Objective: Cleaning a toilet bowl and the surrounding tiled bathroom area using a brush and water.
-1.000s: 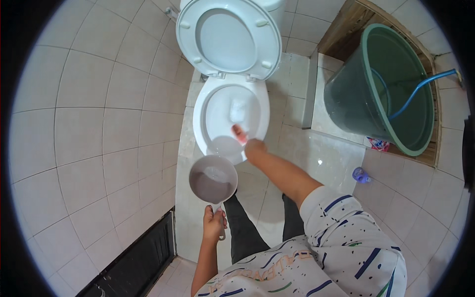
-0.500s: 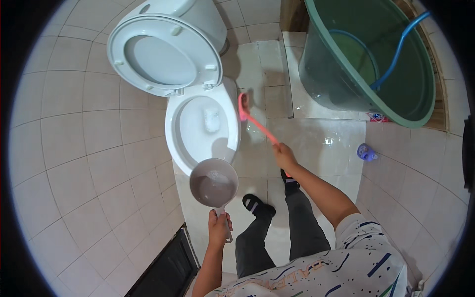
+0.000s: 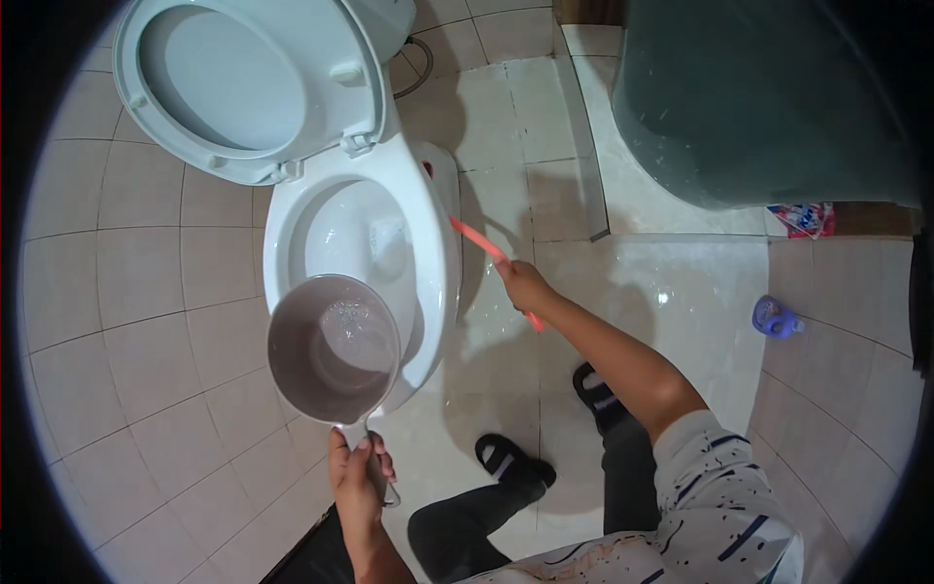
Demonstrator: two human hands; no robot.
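My left hand is closed round the handle of a taupe water dipper with some water in it. The dipper is over the front left rim of the white toilet bowl, whose seat and lid are raised. To the right of the bowl, my right hand grips the coral-red handle of a toilet brush. Its far end passes out of sight beside the bowl's outer wall, so the brush head is mostly hidden. A small red patch shows by the rim further back.
A big green tub stands on a raised tiled ledge at the far right. Beside it lies a colourful packet. A purple bottle sits by the right wall. Wet tiles cover the floor around my sandalled feet.
The view has come nearer to the toilet, and I have leaned forward. The brush head has gone from plain sight beside the bowl to mostly hidden. The dipper stays at the bowl's front.
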